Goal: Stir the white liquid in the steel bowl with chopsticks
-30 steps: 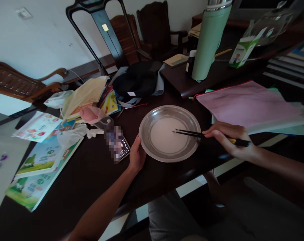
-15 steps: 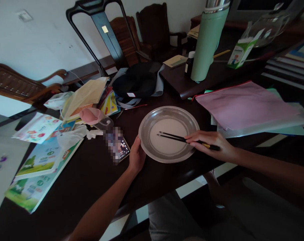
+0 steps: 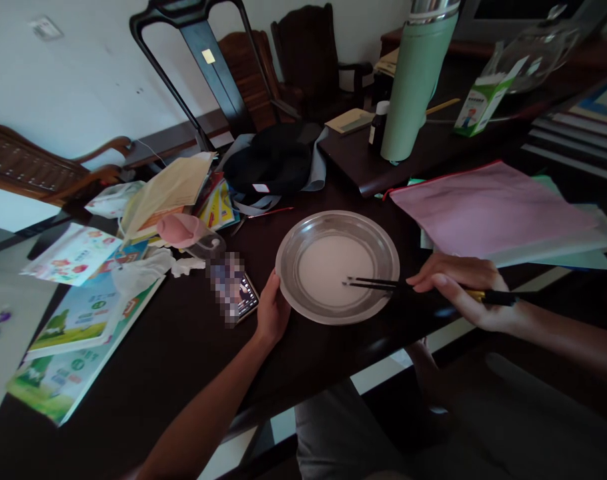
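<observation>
A round, shallow metal basin [image 3: 298, 299] with a whitish, milky-looking middle sits on the dark table in front of me. At its left rim, my left hand [image 3: 274, 310] grips the edge, thumb on the upper side and fingers mostly hidden. My right hand [image 3: 463, 287] is to the right of the basin, closed around a pair of thin black chopsticks [image 3: 373, 283] with a gold band. Their tips reach in over the right half of the basin's white middle; whether they touch it I cannot tell. A phone [image 3: 241, 297] with its screen lit lies beside my left hand.
Left are books [image 3: 68, 327], crumpled tissue [image 3: 143, 270] and a pink-topped cup [image 3: 183, 232]. Behind the basin lies a black bag [image 3: 268, 160]. To the right are a pink zip pouch [image 3: 488, 207], a tall green flask [image 3: 417, 87], a small box [image 3: 483, 103] and a glass teapot [image 3: 538, 57].
My right hand has drawn the chopsticks to the right, so their tips moved from the basin's left-centre to right of its centre. My left hand stays on the rim.
</observation>
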{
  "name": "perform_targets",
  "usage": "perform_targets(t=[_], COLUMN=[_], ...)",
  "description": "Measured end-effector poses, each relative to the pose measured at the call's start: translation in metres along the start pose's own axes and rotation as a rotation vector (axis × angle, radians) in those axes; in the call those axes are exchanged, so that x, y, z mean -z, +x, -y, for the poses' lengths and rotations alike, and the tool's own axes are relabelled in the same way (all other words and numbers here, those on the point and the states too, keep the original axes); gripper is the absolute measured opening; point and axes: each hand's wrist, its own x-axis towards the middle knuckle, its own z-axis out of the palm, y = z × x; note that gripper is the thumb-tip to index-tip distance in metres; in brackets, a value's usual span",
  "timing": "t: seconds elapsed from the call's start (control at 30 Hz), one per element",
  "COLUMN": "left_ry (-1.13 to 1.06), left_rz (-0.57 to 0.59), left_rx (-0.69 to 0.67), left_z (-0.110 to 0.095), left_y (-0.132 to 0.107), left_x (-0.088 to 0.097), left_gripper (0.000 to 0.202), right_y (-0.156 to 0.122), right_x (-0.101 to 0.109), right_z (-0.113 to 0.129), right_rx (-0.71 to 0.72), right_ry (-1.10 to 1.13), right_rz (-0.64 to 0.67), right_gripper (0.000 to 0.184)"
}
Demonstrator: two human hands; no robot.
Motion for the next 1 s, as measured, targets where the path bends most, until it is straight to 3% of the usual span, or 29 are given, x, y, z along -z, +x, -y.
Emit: perform_targets(t=[0.3, 0.57, 0.77, 1.0], left_ry=[0.001, -0.021, 0.001, 0.022], left_rz=[0.011, 0.015, 0.008, 0.004], left_rx=[0.011, 0.009, 0.007, 0.013], left_z=[-0.001, 0.0, 0.001, 0.0], left_y=[0.0, 0.001, 0.001, 0.0], left_x=[0.0, -0.001, 0.0, 0.001], left_gripper=[0.034, 0.036, 0.034, 0.035], right_y=[0.006, 0.007, 0.001, -0.001], right_x=[-0.038, -0.015, 0.005, -0.029], right_z=[-0.016, -0.018, -0.001, -0.003], right_rx=[-0.02, -0.071, -0.064, -0.076], right_ry=[0.024, -0.121, 0.016, 0.133], right_rz=[0.077, -0.048, -0.044, 0.064], right_gripper=[0.015, 0.015, 0.032, 0.018])
